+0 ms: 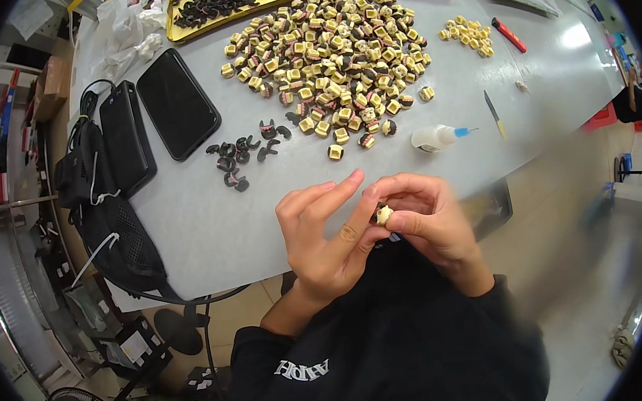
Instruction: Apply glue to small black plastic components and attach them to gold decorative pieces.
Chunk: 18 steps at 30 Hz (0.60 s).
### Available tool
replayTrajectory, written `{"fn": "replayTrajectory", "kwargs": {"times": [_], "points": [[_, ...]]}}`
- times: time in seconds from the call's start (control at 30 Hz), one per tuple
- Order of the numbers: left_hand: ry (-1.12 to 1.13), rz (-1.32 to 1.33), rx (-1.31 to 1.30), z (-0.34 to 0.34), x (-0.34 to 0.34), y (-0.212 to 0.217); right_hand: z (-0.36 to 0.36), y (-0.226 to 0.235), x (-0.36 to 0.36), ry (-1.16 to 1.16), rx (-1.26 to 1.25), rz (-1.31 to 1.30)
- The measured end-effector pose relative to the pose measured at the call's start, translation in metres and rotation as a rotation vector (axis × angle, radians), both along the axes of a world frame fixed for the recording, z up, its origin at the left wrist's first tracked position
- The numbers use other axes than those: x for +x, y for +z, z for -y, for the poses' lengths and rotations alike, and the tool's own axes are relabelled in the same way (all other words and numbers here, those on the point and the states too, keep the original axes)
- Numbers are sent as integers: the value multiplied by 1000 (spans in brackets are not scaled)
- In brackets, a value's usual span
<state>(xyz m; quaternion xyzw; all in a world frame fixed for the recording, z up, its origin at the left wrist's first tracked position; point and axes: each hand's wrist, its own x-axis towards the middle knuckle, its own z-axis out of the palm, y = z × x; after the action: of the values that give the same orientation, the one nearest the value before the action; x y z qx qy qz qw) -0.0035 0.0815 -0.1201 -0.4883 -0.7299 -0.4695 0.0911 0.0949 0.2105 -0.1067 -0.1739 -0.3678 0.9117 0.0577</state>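
Between both hands, over the near table edge, is a small cream and black moulded piece (384,214). My right hand (432,226) pinches it between thumb and fingers. My left hand (327,234) meets it with thumb and index fingertip, its other fingers raised. Finger cover hides part of the piece. Beyond my hands lies a big heap of similar cream and black pieces (332,56), some showing pink bands. Several loose black curved parts (238,154) lie to the left. A small white bottle with a blue needle tip (437,138) rests on its side to the right.
A black phone (178,104) and a black power bank (127,138) lie left, beside a black mesh bag (124,235). A thin blade (494,114), a red cutter (508,35) and loose cream parts (468,36) lie right. A gold tray (260,5) of black parts stands behind.
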Motion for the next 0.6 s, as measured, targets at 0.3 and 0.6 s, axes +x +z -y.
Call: {"fn": "replayTrajectory", "kwargs": {"times": [0.3, 0.6], "points": [[33, -29, -14, -6, 0, 0, 11, -2, -8, -124, 6, -83], [-6, 436, 291, 8, -3, -7, 14, 3, -6, -235, 230, -199]]}}
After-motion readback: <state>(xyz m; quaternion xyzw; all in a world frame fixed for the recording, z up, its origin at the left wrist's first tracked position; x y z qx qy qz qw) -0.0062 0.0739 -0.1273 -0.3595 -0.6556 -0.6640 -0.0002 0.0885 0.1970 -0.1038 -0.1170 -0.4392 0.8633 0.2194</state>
